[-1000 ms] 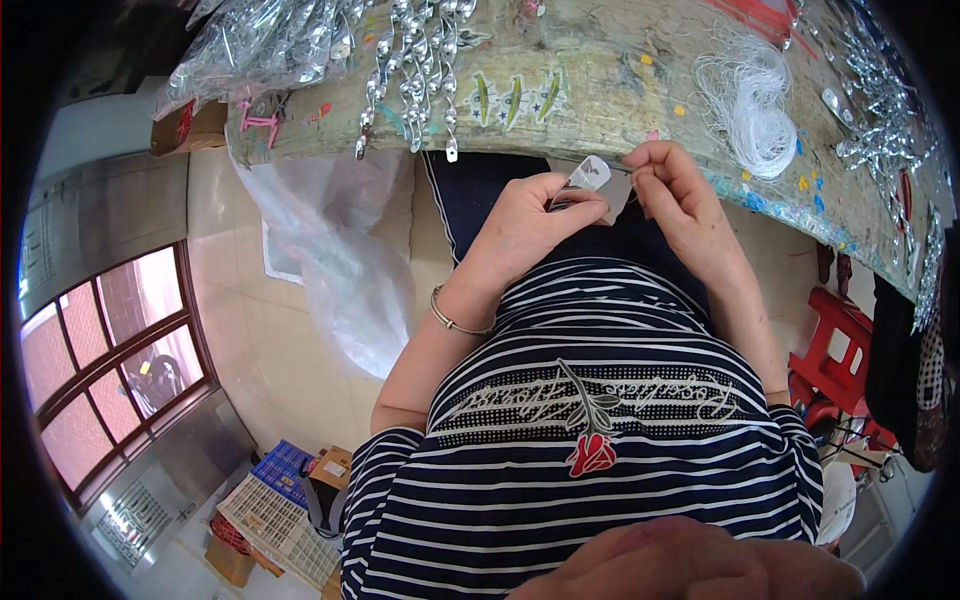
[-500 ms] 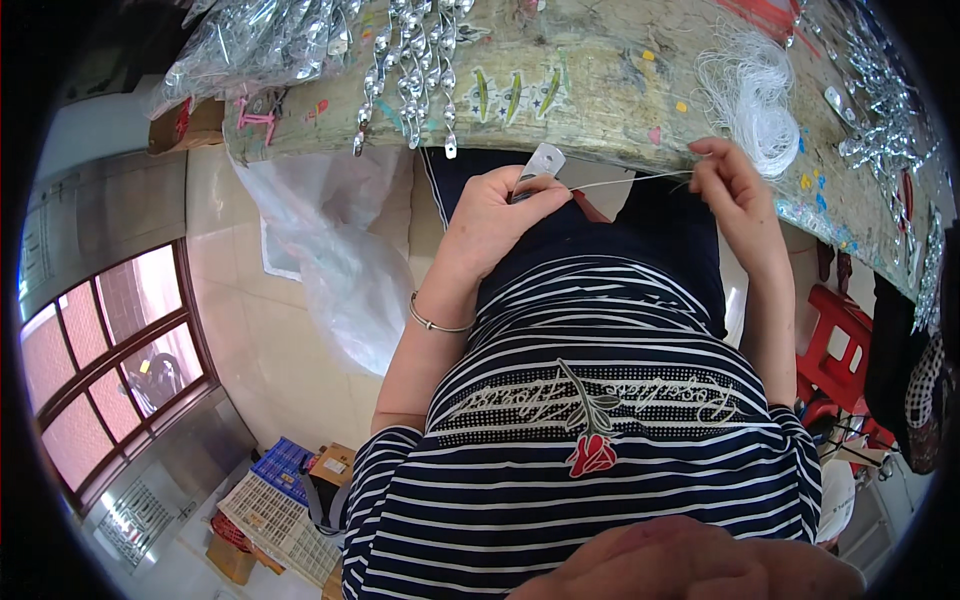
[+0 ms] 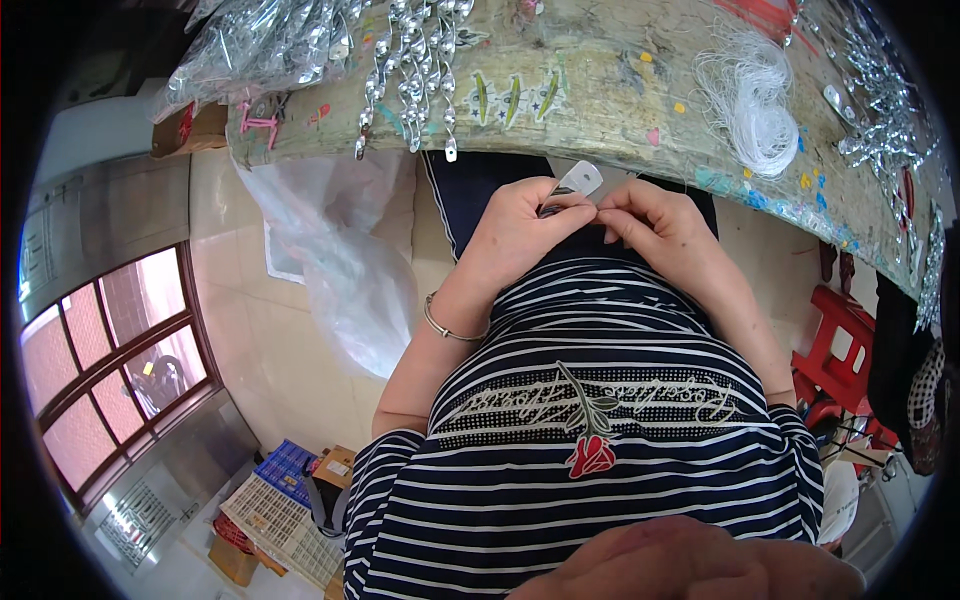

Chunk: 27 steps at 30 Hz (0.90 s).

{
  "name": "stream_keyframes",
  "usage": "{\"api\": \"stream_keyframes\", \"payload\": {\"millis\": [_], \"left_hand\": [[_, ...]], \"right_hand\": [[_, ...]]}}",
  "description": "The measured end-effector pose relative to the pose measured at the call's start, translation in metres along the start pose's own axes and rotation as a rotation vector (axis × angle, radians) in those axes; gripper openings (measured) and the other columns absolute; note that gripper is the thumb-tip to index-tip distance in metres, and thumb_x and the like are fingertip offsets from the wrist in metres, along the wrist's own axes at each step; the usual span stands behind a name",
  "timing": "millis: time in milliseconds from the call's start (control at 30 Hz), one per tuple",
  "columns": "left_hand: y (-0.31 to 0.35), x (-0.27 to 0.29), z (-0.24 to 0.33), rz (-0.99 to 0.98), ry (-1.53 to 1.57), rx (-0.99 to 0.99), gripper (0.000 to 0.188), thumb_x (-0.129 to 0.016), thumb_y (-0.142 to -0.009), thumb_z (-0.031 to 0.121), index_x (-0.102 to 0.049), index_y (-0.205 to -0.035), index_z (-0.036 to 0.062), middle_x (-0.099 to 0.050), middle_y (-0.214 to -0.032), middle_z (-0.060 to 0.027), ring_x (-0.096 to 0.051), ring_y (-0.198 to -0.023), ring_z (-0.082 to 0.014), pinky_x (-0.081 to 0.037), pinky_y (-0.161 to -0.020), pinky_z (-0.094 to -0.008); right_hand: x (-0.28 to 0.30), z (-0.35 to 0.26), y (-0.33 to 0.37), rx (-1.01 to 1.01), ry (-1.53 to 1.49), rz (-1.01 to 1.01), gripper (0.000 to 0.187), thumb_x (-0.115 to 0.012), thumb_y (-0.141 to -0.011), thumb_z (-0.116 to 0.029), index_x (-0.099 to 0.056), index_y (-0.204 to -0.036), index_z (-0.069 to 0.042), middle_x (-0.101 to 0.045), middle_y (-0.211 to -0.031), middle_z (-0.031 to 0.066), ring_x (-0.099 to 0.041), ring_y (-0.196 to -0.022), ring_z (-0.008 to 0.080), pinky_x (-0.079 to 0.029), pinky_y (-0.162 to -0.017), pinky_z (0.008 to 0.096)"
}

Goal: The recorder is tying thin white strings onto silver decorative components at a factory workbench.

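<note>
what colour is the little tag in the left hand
White, with a rounded end: the tag pokes up above the left hand, seen best in the head view.

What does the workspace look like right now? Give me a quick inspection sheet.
Surface: worn, paint-flecked table.
Job's things: small white tag pinched in left hand; thread too fine to see.
Clutter: hanging silver pieces, white thread bundle, clear bag of silver parts.
Hands: left closed on the tag; right hand fingertips pinched together, touching the left.
Cables: nothing seen.
Surroundings: plastic bag, red stool, crates, tiled floor.
</note>
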State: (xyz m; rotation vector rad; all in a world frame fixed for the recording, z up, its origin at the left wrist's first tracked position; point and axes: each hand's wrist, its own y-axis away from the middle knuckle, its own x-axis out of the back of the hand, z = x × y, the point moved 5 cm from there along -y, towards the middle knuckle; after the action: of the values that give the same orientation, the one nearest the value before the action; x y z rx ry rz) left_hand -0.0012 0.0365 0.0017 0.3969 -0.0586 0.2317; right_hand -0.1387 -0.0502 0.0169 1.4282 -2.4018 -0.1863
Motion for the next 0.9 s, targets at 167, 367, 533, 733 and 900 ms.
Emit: {"api": "stream_keyframes", "payload": {"millis": [167, 367, 533, 733, 900], "left_hand": [[-0.003, -0.002, -0.009, -0.001, -0.049, -0.039, 0.019, -0.067, -0.083, 0.015, -0.066, -0.095, -0.0003, -0.060, -0.078, 0.0032, -0.049, -0.070, -0.0025, -0.040, -0.063, -0.0191], [-0.003, 0.001, -0.009, 0.006, 0.083, -0.057, 0.027, -0.059, -0.090, 0.018, -0.062, -0.112, 0.0025, -0.057, -0.084, 0.0027, -0.048, -0.066, -0.0039, -0.042, -0.062, -0.0179], [-0.001, -0.001, -0.010, 0.011, 0.159, -0.006, 0.033, -0.056, -0.091, 0.015, -0.056, -0.122, 0.0030, -0.055, -0.087, 0.0008, -0.050, -0.068, -0.0051, -0.044, -0.061, -0.0183], [0.001, -0.002, -0.008, 0.002, 0.191, -0.040, 0.037, -0.060, -0.088, 0.010, -0.055, -0.125, 0.0036, -0.055, -0.088, -0.0003, -0.053, -0.072, -0.0063, -0.047, -0.060, -0.0196], [0.001, -0.002, -0.008, 0.004, 0.168, -0.071, 0.039, -0.062, -0.087, 0.009, -0.055, -0.125, 0.0048, -0.055, -0.089, -0.0008, -0.054, -0.071, -0.0066, -0.048, -0.060, -0.0200]], "right_hand": [[0.006, 0.002, 0.002, 0.009, 0.105, -0.003, 0.011, -0.057, -0.089, -0.009, -0.059, -0.093, 0.000, -0.064, -0.076, 0.0057, -0.062, -0.071, 0.0114, -0.049, -0.065, 0.0237], [0.020, 0.000, 0.008, 0.027, -0.093, 0.167, 0.007, -0.057, -0.090, -0.006, -0.058, -0.095, -0.002, -0.056, -0.078, -0.0047, -0.049, -0.070, 0.0016, -0.040, -0.063, 0.0168], [0.017, -0.002, 0.008, 0.000, -0.194, 0.190, 0.006, -0.057, -0.090, -0.006, -0.058, -0.094, -0.002, -0.055, -0.079, -0.0058, -0.047, -0.072, 0.0004, -0.038, -0.064, 0.0159], [0.016, 0.002, 0.006, -0.018, -0.162, 0.180, 0.007, -0.058, -0.090, -0.007, -0.058, -0.095, -0.002, -0.056, -0.080, -0.0053, -0.047, -0.071, 0.0004, -0.038, -0.064, 0.0159], [0.016, 0.007, 0.004, -0.028, -0.156, 0.173, 0.008, -0.057, -0.090, -0.008, -0.058, -0.095, -0.002, -0.056, -0.080, -0.0051, -0.047, -0.071, 0.0005, -0.038, -0.064, 0.0159]]}}
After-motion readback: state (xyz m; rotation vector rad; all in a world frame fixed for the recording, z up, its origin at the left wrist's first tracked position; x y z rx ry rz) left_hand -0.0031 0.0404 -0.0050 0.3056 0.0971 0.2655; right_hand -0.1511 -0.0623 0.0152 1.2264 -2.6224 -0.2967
